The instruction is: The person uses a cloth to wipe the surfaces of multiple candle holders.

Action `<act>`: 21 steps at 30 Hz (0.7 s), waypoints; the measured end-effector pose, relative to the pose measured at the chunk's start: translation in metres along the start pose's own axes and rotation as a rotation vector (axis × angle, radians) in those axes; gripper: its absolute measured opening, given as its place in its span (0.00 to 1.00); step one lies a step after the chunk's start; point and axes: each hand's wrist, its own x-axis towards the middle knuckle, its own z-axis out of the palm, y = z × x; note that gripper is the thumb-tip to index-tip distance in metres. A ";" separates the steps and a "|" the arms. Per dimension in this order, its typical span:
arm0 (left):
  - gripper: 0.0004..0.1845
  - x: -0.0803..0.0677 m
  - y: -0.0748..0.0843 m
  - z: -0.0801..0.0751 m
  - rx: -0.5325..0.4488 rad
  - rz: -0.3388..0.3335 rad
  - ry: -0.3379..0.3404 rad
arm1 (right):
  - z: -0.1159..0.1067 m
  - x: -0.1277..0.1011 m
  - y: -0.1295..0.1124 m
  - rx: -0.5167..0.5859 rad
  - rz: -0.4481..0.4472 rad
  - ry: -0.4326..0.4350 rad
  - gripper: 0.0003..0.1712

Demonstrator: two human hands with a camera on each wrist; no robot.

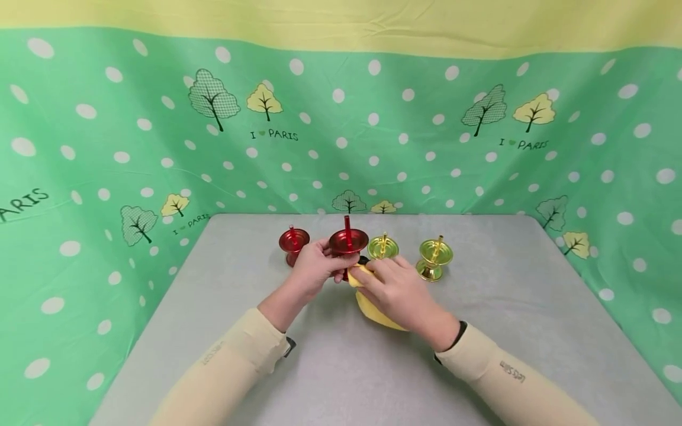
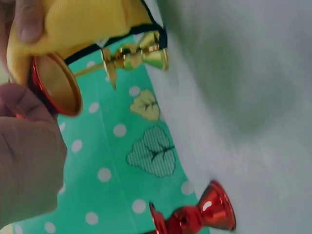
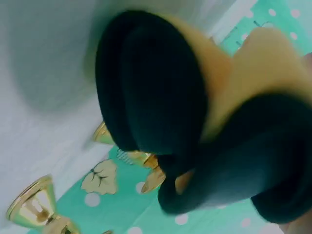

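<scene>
Near the middle of the table in the head view, my left hand (image 1: 314, 269) holds a shiny red candle holder (image 1: 348, 236) with a wide dish and an upright rod. My right hand (image 1: 402, 293) grips a yellow cloth (image 1: 377, 310) and presses it against the holder below the dish. The left wrist view has the cloth (image 2: 83, 24), edged in black, lying against the underside of the tilted red holder (image 2: 61, 85). Folds of the cloth's dark side (image 3: 156, 83) fill much of the right wrist view. My fingers and the cloth hide the holder's stem and base.
A smaller red candle holder (image 1: 294, 239) stands left of my left hand. Two gold candle holders stand beyond and to the right, one (image 1: 382, 247) just behind my right hand, the other (image 1: 434, 254) farther right. Green dotted fabric (image 1: 373, 136) hangs behind the grey table (image 1: 224, 361).
</scene>
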 end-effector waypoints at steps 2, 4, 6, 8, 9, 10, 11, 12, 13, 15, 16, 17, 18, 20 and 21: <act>0.18 0.001 -0.002 0.002 -0.006 0.005 0.017 | 0.000 0.002 -0.002 -0.008 -0.002 -0.002 0.22; 0.18 0.001 -0.003 0.001 0.006 0.011 0.022 | 0.000 0.002 -0.003 0.005 0.026 -0.002 0.21; 0.19 0.000 -0.005 -0.003 0.042 0.022 0.013 | 0.000 0.000 -0.001 0.023 0.063 0.003 0.21; 0.19 0.000 -0.006 -0.007 0.097 0.024 0.008 | -0.002 -0.004 0.003 0.041 0.100 -0.005 0.22; 0.20 0.000 -0.007 -0.010 0.123 0.021 0.012 | -0.003 -0.007 0.005 0.055 0.121 -0.013 0.21; 0.20 0.000 -0.007 -0.012 0.152 0.019 0.021 | -0.004 -0.009 0.008 0.068 0.145 -0.020 0.22; 0.22 0.000 -0.009 -0.013 0.187 0.021 0.034 | -0.006 -0.012 0.011 0.078 0.167 -0.024 0.22; 0.24 0.002 -0.010 -0.014 0.222 0.023 0.053 | -0.007 -0.014 0.013 0.095 0.195 -0.031 0.22; 0.26 0.003 -0.012 -0.015 0.256 0.027 0.081 | -0.009 -0.016 0.015 0.119 0.222 -0.041 0.22; 0.30 0.007 -0.016 -0.014 0.321 0.038 0.141 | -0.013 -0.019 0.017 0.178 0.280 -0.058 0.22; 0.32 0.009 -0.018 -0.013 0.354 0.045 0.170 | -0.014 -0.020 0.018 0.209 0.307 -0.070 0.22; 0.34 0.012 -0.020 -0.011 0.385 0.049 0.197 | -0.016 -0.021 0.018 0.244 0.334 -0.087 0.22; 0.35 0.014 -0.022 -0.009 0.414 0.048 0.225 | -0.018 -0.022 0.017 0.276 0.359 -0.107 0.22; 0.35 0.018 -0.027 -0.006 0.446 0.030 0.270 | -0.020 -0.023 0.014 0.337 0.400 -0.144 0.22; 0.35 0.020 -0.030 -0.005 0.461 0.019 0.290 | -0.021 -0.024 0.013 0.357 0.417 -0.160 0.22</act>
